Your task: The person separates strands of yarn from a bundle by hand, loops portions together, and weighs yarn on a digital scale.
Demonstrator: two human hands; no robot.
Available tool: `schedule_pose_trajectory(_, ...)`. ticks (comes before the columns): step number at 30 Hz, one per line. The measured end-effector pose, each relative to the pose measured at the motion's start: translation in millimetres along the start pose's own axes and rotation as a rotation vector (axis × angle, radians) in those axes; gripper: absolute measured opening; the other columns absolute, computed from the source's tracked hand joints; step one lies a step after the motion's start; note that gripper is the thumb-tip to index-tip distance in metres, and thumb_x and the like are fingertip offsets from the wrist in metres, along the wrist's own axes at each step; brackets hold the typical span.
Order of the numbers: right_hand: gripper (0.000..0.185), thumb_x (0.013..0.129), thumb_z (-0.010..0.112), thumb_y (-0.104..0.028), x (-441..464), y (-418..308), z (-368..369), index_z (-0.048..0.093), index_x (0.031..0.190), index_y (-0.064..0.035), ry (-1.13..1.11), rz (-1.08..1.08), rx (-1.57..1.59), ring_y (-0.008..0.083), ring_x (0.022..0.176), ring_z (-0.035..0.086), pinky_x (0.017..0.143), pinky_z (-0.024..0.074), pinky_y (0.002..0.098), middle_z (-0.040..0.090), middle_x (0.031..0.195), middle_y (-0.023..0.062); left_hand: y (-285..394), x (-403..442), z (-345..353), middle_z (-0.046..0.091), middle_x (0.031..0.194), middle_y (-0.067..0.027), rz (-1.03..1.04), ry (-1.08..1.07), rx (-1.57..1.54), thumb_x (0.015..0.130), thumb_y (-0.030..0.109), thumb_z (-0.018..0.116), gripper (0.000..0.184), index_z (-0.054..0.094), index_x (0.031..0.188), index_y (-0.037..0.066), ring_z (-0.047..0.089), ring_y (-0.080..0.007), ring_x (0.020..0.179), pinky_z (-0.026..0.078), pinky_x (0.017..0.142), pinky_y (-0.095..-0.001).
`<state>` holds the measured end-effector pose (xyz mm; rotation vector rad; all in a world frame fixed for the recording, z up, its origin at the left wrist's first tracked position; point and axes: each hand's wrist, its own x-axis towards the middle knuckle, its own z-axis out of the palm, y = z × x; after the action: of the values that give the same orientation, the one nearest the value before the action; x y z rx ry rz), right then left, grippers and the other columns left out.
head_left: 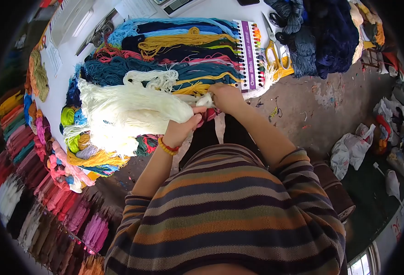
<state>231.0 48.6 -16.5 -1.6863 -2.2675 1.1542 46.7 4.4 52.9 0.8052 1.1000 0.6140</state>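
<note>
A thick white skein of embroidery thread (128,110) lies across the near left part of the table. My left hand (183,129), with beaded bracelets on its wrist, is closed around the skein's narrowed right end. Close by, my right hand (225,98) pinches the white tip of that same skein. Beyond both hands, bundles of coloured thread (165,68) stretch leftward from a white and purple punched card (249,55) labelled "Cross Stitch". Some dark red thread (207,117) shows just under my hands.
Yellow-handled scissors (275,50) rest right of the card, beside dark blue thread hanks (332,36). More coloured skeins (73,133) are heaped at the table's left edge. Racks of hanks (51,201) stand lower left. White plastic bags (353,149) lie on the floor at right.
</note>
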Motion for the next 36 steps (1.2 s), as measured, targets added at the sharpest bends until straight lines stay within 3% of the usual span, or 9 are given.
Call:
schedule_pose_trajectory(4, 0.013, 0.072, 0.054, -0.012, 1, 1, -1, 0.056, 0.084, -0.0076, -0.020, -0.054, -0.056, 0.0259, 0.081, 0.060, 0.068, 0.0484, 0.0378, 0.059, 0.085, 0.0089, 3, -36, -28, 0.044, 0.056, 0.0018, -0.135, 0.052, -0.443, 0.082, 0.017, 0.057, 0.022, 0.060, 0.094, 0.000, 0.038, -0.0062, 0.049, 0.030, 0.046, -0.0207)
schedule_pose_trajectory(8, 0.015, 0.072, 0.051, -0.008, 4, 6, 15, 0.056, 0.086, -0.0063, -0.012, -0.036, -0.066, 0.0265, 0.082, 0.060, 0.068, 0.0488, 0.0376, 0.059, 0.086, 0.0099, 25, -73, -85, 0.043, 0.057, 0.0017, -0.020, 0.276, -0.376, 0.081, 0.021, 0.058, 0.022, 0.056, 0.092, 0.002, 0.037, -0.0072, 0.048, 0.030, 0.045, -0.0215)
schedule_pose_trajectory(13, 0.014, 0.074, 0.051, -0.013, 5, 13, 17, 0.056, 0.087, -0.0066, 0.027, -0.111, -0.004, 0.0270, 0.082, 0.059, 0.067, 0.0485, 0.0380, 0.058, 0.087, 0.0099, 36, -84, -146, 0.061, 0.082, -0.0002, 0.001, 1.029, 0.089, 0.078, 0.017, 0.064, 0.024, 0.059, 0.099, 0.004, 0.049, -0.0041, 0.059, 0.038, 0.049, -0.0189)
schedule_pose_trajectory(16, 0.014, 0.076, 0.054, -0.019, 2, 21, 16, 0.057, 0.087, -0.0106, 0.042, -0.125, 0.163, 0.0272, 0.080, 0.057, 0.068, 0.0473, 0.0381, 0.053, 0.087, 0.0084, 37, -78, -143, 0.062, 0.092, -0.0055, 0.078, 0.973, 0.570, 0.079, 0.015, 0.062, 0.027, 0.059, 0.100, -0.003, 0.058, -0.0129, 0.079, 0.045, 0.068, -0.0258)
schedule_pose_trajectory(20, 0.014, 0.073, 0.057, -0.019, -2, 18, 9, 0.059, 0.083, -0.0092, 0.049, -0.186, 0.318, 0.0252, 0.078, 0.057, 0.067, 0.0466, 0.0366, 0.053, 0.087, 0.0058, 24, -17, -42, 0.063, 0.081, -0.0040, -0.029, 0.647, 0.489, 0.077, 0.016, 0.065, 0.018, 0.062, 0.089, 0.003, 0.058, -0.0118, 0.075, 0.045, 0.069, -0.0252)
schedule_pose_trajectory(22, 0.014, 0.073, 0.057, -0.018, -2, 21, 14, 0.059, 0.084, -0.0088, 0.051, -0.237, 0.393, 0.0254, 0.077, 0.057, 0.066, 0.0463, 0.0367, 0.053, 0.086, 0.0061, 22, 19, 3, 0.063, 0.080, -0.0055, 0.164, 0.394, 0.571, 0.074, 0.016, 0.068, 0.020, 0.063, 0.087, 0.001, 0.058, -0.0117, 0.073, 0.046, 0.068, -0.0266)
schedule_pose_trajectory(26, 0.016, 0.072, 0.058, -0.013, -3, 29, 16, 0.059, 0.086, -0.0064, 0.005, -0.160, 0.685, 0.0225, 0.074, 0.058, 0.066, 0.0455, 0.0324, 0.056, 0.081, 0.0071, -13, 58, 11, 0.063, 0.077, -0.0148, -0.013, 0.352, 0.747, 0.076, 0.034, 0.060, 0.030, 0.065, 0.086, 0.006, 0.061, -0.0302, 0.077, 0.047, 0.068, -0.0352)
schedule_pose_trajectory(31, 0.018, 0.072, 0.059, -0.011, -3, 32, 27, 0.060, 0.089, -0.0055, 0.194, 0.179, 0.924, 0.0215, 0.074, 0.058, 0.066, 0.0454, 0.0284, 0.058, 0.082, 0.0094, -34, 63, 4, 0.063, 0.077, -0.0097, -0.018, 0.390, 0.801, 0.078, 0.022, 0.061, 0.024, 0.062, 0.083, -0.001, 0.061, -0.0185, 0.072, 0.045, 0.066, -0.0300)
schedule_pose_trajectory(36, 0.016, 0.077, 0.054, -0.008, 0, 35, 31, 0.061, 0.091, -0.0030, 0.333, 0.078, 0.896, 0.0150, 0.071, 0.057, 0.064, 0.0444, 0.0253, 0.058, 0.082, 0.0063, -49, 71, 1, 0.062, 0.074, -0.0068, -0.061, 0.472, 0.619, 0.080, 0.025, 0.060, 0.026, 0.061, 0.082, -0.001, 0.059, -0.0175, 0.068, 0.045, 0.062, -0.0302)
